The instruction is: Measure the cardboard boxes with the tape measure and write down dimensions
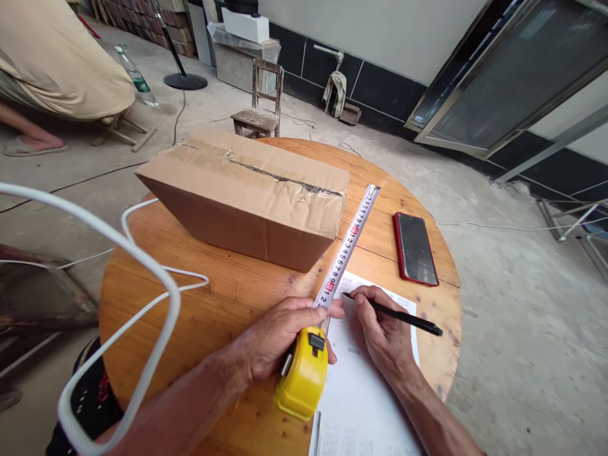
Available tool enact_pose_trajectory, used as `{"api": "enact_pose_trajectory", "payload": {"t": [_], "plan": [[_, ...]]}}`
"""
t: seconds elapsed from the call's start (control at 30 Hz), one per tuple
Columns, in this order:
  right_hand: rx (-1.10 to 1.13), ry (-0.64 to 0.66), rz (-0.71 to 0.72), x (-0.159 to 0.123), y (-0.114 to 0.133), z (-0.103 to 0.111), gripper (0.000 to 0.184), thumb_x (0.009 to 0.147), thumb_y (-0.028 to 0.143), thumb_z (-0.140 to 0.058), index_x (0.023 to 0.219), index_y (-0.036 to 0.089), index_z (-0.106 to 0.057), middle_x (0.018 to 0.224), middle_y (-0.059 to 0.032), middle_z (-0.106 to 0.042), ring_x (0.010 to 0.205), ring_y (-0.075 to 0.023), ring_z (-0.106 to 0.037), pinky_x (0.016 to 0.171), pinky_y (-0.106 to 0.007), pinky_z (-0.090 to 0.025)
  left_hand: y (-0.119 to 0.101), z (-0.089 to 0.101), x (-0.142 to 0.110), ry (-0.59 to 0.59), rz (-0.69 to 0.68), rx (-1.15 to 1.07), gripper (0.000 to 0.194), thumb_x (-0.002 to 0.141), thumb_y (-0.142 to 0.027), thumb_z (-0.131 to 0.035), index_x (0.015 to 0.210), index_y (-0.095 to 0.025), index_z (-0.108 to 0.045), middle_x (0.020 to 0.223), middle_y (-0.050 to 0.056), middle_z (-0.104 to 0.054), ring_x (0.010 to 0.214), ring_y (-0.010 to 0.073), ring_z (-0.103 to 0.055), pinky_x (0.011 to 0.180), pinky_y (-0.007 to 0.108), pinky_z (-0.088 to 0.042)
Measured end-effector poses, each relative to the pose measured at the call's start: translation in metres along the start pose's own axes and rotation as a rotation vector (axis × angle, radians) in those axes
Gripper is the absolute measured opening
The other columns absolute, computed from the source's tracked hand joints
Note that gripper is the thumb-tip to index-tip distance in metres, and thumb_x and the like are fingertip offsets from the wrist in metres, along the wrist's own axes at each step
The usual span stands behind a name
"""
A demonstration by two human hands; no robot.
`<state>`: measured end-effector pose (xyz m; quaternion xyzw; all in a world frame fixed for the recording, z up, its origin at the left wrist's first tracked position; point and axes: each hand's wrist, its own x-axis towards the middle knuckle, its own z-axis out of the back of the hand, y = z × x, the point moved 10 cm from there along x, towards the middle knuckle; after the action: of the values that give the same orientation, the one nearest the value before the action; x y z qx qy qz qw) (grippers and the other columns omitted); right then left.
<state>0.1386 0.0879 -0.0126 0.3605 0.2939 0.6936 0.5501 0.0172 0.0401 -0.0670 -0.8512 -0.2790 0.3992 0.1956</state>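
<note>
My left hand (280, 332) is closed around a yellow tape measure (304, 380), thumb near the case's mouth. The pulled-out blade (349, 247) slants away to the upper right, past the near right corner of a cardboard box (247, 196). Between the fingers of my right hand (387, 329) is a black pen (408, 318), its tip at the upper part of a white sheet of paper (361, 392). Faint writing shows on the sheet, too small to read. The box is closed, with torn clear tape along its top seam.
On the round wooden table (199, 316) lies a phone in a red case (416, 249), to the right. A white cable (175, 297) loops across the left side. Beyond stand a small wooden chair (259, 117), a plastic bottle (137, 79) and a seated person (61, 57).
</note>
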Motion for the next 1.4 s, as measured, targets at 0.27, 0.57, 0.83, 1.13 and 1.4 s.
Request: {"api": "enact_pose_trajectory", "payload": {"t": [0.27, 0.57, 0.83, 1.13, 1.4], "plan": [[0.016, -0.007, 0.0, -0.0001, -0.0002, 0.0007, 0.014, 0.089, 0.027, -0.049, 0.084, 0.019, -0.06, 0.069, 0.0008, -0.057, 0.06, -0.0128, -0.05, 0.055, -0.025, -0.038, 0.0011, -0.0004, -0.0005, 0.018, -0.017, 0.022, 0.044, 0.088, -0.031, -0.047, 0.126, -0.009, -0.054, 0.057, 0.008, -0.066, 0.043, 0.0103, -0.054, 0.041, 0.017, -0.038], [0.031, -0.013, 0.022, 0.0002, 0.0006, 0.0001, 0.012, 0.089, 0.025, -0.05, 0.084, 0.02, -0.06, 0.067, 0.0026, -0.055, 0.057, -0.0108, -0.046, 0.054, -0.023, -0.037, 0.0004, 0.0006, -0.0005, 0.007, -0.011, 0.019, 0.046, 0.088, -0.031, -0.048, 0.128, -0.01, -0.052, 0.056, 0.007, -0.066, 0.043, 0.0108, -0.055, 0.042, 0.018, -0.039], [0.032, -0.022, 0.004, -0.0004, -0.0005, 0.0014, 0.013, 0.089, 0.026, -0.05, 0.084, 0.02, -0.06, 0.071, 0.0015, -0.058, 0.06, -0.0114, -0.049, 0.054, -0.023, -0.038, 0.0002, -0.0015, -0.0003, 0.007, -0.003, 0.007, 0.045, 0.088, -0.03, -0.047, 0.128, -0.009, -0.052, 0.055, 0.008, -0.066, 0.043, 0.0115, -0.057, 0.042, 0.018, -0.04], [0.039, -0.015, -0.004, -0.0002, -0.0029, 0.0003, 0.014, 0.089, 0.027, -0.049, 0.084, 0.02, -0.06, 0.077, -0.0009, -0.063, 0.071, -0.0147, -0.056, 0.059, -0.024, -0.041, 0.0016, -0.0004, -0.0011, 0.006, -0.002, 0.013, 0.046, 0.088, -0.031, -0.047, 0.128, -0.009, -0.051, 0.056, 0.008, -0.066, 0.043, 0.0114, -0.056, 0.042, 0.019, -0.04], [0.04, -0.007, 0.007, -0.0003, -0.0028, -0.0006, 0.013, 0.089, 0.026, -0.05, 0.085, 0.02, -0.061, 0.079, -0.0011, -0.064, 0.074, -0.015, -0.057, 0.062, -0.024, -0.042, 0.003, 0.0012, -0.0005, 0.004, 0.013, 0.006, 0.046, 0.088, -0.032, -0.048, 0.128, -0.011, -0.052, 0.056, 0.008, -0.066, 0.042, 0.011, -0.055, 0.042, 0.019, -0.04]]}}
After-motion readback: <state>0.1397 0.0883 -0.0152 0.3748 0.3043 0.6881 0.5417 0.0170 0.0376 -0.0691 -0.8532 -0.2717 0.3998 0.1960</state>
